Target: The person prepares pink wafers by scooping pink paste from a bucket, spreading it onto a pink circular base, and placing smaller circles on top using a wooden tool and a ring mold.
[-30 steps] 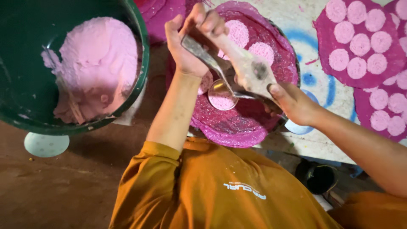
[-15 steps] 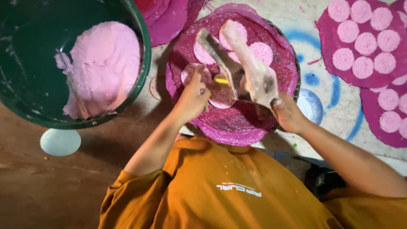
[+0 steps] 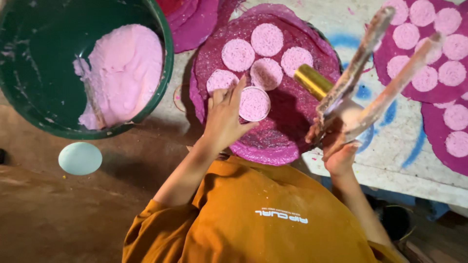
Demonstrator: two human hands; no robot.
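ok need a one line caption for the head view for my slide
Left hand at a round ring mould on a magenta tray of pink discs; right hand holds two coated sticks.

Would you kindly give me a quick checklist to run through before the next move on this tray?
1. Left hand on the ring mould: ok, fingertips touch its rim.
2. Mould filled with pink paste: ok, it looks full and level.
3. Right hand grips the two sticks: ok, raised clear of the tray.
4. Room on the tray for more discs: ok, the lower part is bare.
5. Paste left in the green tub: ok, a large heap remains.
6. Gold tube steady: cannot tell, partly hidden by the sticks.
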